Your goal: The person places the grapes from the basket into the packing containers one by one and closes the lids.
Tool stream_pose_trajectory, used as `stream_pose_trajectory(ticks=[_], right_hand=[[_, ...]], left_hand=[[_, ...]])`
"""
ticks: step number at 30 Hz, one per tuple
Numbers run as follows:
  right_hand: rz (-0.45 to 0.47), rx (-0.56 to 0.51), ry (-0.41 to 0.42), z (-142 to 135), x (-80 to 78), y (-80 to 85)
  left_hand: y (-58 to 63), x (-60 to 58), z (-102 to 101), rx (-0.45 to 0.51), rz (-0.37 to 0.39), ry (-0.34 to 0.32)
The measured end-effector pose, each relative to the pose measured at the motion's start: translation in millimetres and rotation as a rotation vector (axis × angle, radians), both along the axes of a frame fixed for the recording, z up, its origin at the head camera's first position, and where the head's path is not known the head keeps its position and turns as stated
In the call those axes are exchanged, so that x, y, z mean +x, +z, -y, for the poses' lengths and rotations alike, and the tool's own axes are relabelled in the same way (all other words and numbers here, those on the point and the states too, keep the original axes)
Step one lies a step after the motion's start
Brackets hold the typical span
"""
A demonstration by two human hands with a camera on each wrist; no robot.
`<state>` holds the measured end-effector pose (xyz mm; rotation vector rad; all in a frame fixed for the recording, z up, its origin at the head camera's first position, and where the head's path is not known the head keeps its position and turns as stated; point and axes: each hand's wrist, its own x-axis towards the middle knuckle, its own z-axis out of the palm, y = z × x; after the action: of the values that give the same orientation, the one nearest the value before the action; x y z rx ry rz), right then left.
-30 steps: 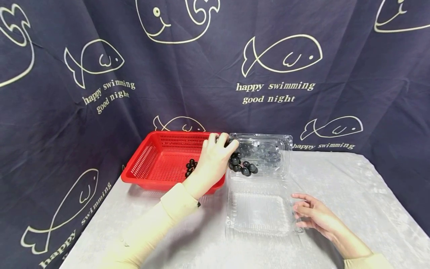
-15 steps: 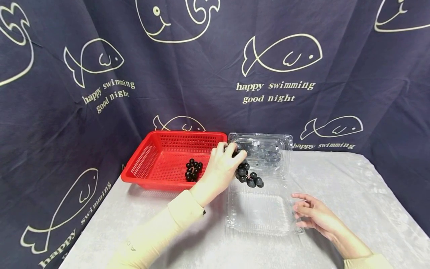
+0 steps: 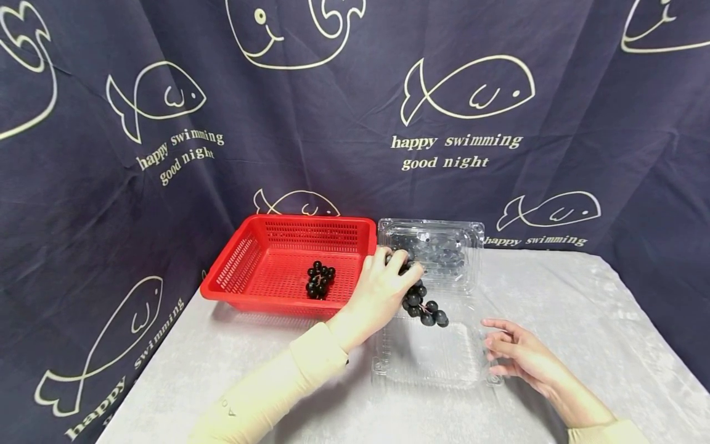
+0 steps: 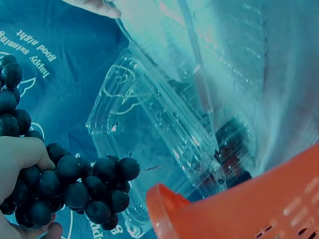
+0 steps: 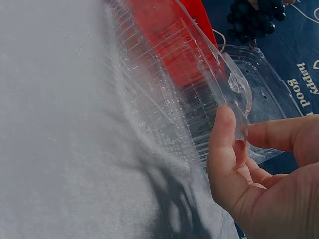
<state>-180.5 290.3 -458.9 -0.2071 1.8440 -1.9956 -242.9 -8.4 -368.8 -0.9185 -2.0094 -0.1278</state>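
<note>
My left hand [image 3: 383, 290] grips a bunch of dark grapes [image 3: 426, 310] from above. The bunch hangs over the near half of a hinged clear plastic clamshell box [image 3: 432, 370], its lower grapes spread below my fingers. In the left wrist view, fingers wrap around the upper part of the grapes [image 4: 75, 194]. At the box's right edge, my right hand [image 3: 527, 357] pinches the thin rim between thumb and forefinger, clearest in the right wrist view, where the clear box [image 5: 159, 89] spreads beyond the hand [image 5: 269, 174]. The far half [image 3: 471, 246] of the box leans up at the back.
Left of the box stands a red perforated basket [image 3: 233, 296] with a smaller bunch of dark grapes [image 3: 320, 280] inside. A pale grey cloth [image 3: 582, 308] covers the table. A dark blue fish-print curtain [image 3: 333, 142] hangs behind and at the sides.
My left hand has carried the grapes rightward and nearer, from the basket's right edge to over the clear box. The small bunch in the basket is now uncovered. My right hand stays put.
</note>
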Motion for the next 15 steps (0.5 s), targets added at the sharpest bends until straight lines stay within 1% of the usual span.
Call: stream_pose_trajectory(ticks=[8, 15], right_hand=[[-0.004, -0.020, 0.003, -0.8, 0.5, 0.9], [0.005, -0.003, -0.002, 0.2, 1.0, 1.0]], left_hand=[[-6.3, 7.8, -8.4, -0.019, 0.000, -0.004], [-16.1, 14.2, -17.4, -0.067, -0.024, 0.001]])
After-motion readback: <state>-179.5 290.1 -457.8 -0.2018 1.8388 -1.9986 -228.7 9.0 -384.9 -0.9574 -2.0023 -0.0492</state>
